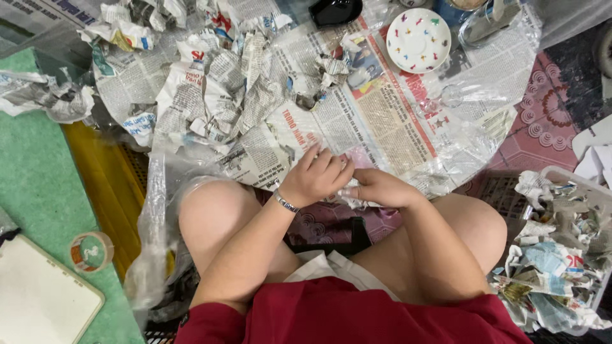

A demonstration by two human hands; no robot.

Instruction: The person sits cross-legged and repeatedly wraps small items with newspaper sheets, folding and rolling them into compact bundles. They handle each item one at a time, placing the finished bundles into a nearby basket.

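At far left, near edge: a white tablet-like slab point(39, 294) on green matting point(38, 185), with a roll of clear tape point(91, 251) just beside it. Farther off, crumpled newspaper balls point(48, 99) lie on the mat's far side.

Left of centre: a yellow bar point(105, 172) runs near to far, partly under clear plastic film point(153, 223) that drapes over the person's left knee.

Centre, far: a heap of crumpled newspaper point(223, 83) on flat newspaper sheets point(382, 121) spread over the floor.

Centre, near: left hand point(315, 177), a bracelet point(285, 202) at its wrist, fingers curled narrow and pinching a small pale wrapped item point(349, 192); what the item is cannot be told. Right hand point(381, 188), fingers closed, grips the same item from the right. Both hands meet just above the knees, at the near edge of the flat sheets.

Right of centre, far: a white saucer with coloured specks point(418, 39), with a clear glass piece point(488, 22) just to its right.

Far right, near: a plastic basket point(561, 175) filled with crumpled paper wads point(551, 267).
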